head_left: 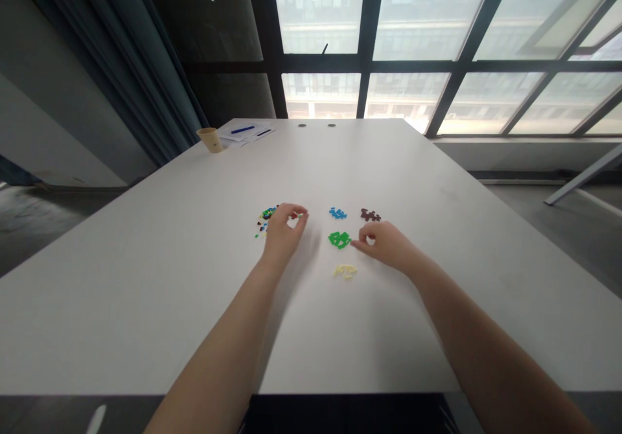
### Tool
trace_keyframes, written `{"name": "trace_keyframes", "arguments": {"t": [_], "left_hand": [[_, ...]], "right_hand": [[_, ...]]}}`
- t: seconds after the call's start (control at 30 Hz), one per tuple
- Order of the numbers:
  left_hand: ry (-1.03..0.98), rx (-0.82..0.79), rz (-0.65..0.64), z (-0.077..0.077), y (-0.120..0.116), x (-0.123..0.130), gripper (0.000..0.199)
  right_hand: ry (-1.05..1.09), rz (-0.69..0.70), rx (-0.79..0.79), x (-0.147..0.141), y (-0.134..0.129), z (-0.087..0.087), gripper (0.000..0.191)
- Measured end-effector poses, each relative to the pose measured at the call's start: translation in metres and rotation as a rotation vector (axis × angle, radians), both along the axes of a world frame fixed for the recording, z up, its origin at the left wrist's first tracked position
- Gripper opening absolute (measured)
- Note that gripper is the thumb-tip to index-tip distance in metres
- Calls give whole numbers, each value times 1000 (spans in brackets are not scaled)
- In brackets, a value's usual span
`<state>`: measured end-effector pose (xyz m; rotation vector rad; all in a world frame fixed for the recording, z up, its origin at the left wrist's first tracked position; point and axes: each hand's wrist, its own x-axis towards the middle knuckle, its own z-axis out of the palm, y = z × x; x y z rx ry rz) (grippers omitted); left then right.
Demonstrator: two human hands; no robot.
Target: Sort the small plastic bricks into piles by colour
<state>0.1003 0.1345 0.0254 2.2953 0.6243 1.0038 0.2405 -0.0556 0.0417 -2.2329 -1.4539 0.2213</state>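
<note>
My left hand (284, 232) is closed in a pinch above the table, beside a mixed pile of small coloured pieces (267, 214) that it partly hides. A tiny green piece (300, 216) shows at its fingertips. With thumb and forefinger together, my right hand (383, 245) reaches the right edge of a small heap of green pieces (339, 239); whether it grips one is too small to see. Blue pieces (337, 213) lie behind the green heap, and dark brown pieces (370, 215) sit behind my right hand. Closer to me are pale yellow pieces (345, 271).
The long white table (194, 278) stretches toward the windows. At its far left stand a tan paper cup (210, 140) and papers (250, 137) with a blue pen (242, 129) on top. Two round dark discs (302, 125) are set near the far edge.
</note>
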Motion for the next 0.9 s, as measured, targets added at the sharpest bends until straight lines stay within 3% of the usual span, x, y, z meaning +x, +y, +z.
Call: {"name": "trace_keyframes", "arguments": {"t": [0.07,0.17,0.33,0.47,0.9], "left_hand": [[40,77,207,-1,22,-10,11],[233,23,428,-8,46,-20,20],[554,15,261,-23,47,-14,26],[645,44,272,-25,41,-7,26],[448,30,243,-38,47,-4,16]], "right_hand": [[-44,-97,69,5,0,-1,36],[-58,-153,110,9,2,-6,39],[-42,-151,81,8,3,-10,38],[-40,-150,47,6,3,-7,38],[-39,-139,50,5,3,-7,38]]}}
